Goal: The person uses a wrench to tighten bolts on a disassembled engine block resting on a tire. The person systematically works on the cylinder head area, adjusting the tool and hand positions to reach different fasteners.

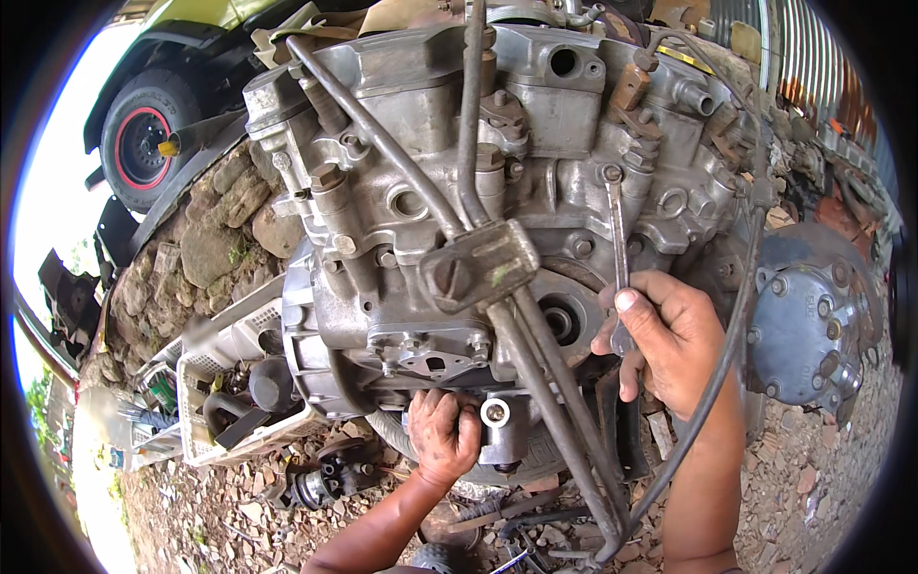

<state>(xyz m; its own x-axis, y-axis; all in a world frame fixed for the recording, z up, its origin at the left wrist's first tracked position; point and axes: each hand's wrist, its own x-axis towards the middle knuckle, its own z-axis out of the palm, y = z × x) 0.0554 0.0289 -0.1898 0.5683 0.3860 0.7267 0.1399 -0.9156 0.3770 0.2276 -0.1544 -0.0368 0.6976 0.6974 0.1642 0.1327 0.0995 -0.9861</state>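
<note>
A large grey metal engine (430, 124) fills the middle of the view. My right hand (674, 330) pinches a steel combination wrench (618, 234) between thumb and fingers. The wrench stands nearly upright, its far end on a bolt (612, 173) in the engine's side. At the engine's lower edge my left hand (443, 432) is closed with its fingers curled in. Whatever it grips is hidden behind the knuckles. Just right of it projects a short metal housing (502, 430) with a round opening.
Steel rods joined by a clamp block (481, 265) cross in front of the engine. A bent dark pipe (732, 335) passes by my right forearm. On the left are a white plastic crate (206, 383) of parts, a stone wall (215, 239) and a vehicle wheel (143, 143). Rubble covers the ground.
</note>
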